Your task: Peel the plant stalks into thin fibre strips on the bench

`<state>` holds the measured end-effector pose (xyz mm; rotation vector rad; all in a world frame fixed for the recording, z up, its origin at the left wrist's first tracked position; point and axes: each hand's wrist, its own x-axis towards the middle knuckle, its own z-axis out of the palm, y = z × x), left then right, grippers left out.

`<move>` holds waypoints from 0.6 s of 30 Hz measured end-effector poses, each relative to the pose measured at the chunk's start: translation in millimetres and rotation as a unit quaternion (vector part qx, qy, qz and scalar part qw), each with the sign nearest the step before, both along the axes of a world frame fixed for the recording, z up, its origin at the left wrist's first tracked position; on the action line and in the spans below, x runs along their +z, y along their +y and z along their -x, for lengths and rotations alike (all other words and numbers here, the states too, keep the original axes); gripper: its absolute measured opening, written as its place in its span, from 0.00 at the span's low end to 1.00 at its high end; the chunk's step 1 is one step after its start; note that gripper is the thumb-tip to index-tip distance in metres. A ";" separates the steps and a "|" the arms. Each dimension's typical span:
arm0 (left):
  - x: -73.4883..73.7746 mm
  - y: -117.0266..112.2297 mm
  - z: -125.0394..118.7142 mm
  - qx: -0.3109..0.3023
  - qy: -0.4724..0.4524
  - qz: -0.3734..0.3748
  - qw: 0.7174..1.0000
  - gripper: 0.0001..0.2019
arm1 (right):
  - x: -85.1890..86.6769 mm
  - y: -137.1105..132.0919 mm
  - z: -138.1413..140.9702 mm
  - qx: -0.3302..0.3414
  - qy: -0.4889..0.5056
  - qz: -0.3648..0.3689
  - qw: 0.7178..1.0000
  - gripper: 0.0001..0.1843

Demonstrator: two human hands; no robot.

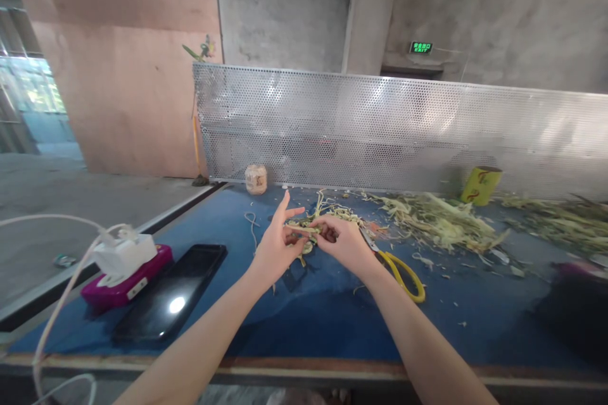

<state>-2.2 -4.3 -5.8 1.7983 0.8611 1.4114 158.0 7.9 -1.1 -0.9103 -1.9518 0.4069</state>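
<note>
A thin pale-green plant strip stretches between my two hands over the blue table. My left hand pinches its left end with the thumb and lower fingers, while two other fingers point up and outward. The fingers of my right hand are closed on the strip's other end. Under and behind the hands lies a small heap of plant strips and scraps, partly hidden by them. Scissors with yellow handles rest beside my right wrist, their blades partly covered.
At left are a black phone, a purple power strip and a white charger with cables. A twine roll, leafy husks and a yellow-green can stand near the perforated metal panel. Something dark lies at right.
</note>
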 end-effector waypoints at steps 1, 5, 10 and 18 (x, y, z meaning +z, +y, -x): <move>0.0 0.1 0.0 0.002 -0.001 -0.002 1.000 0.42 | -0.2 0.5 -0.3 0.003 0.005 0.003 1.000 0.09; -0.5 2.6 -0.2 0.008 -0.027 -0.013 1.000 0.40 | -1.4 2.1 -0.8 0.012 0.039 0.018 0.999 0.08; -0.7 2.8 -1.2 0.029 -0.057 0.000 0.998 0.41 | 0.7 0.6 0.2 0.039 0.091 0.056 0.994 0.07; 2.5 -5.3 -4.1 0.014 -0.081 0.031 0.996 0.44 | 1.8 0.7 2.4 0.094 0.133 0.122 0.979 0.09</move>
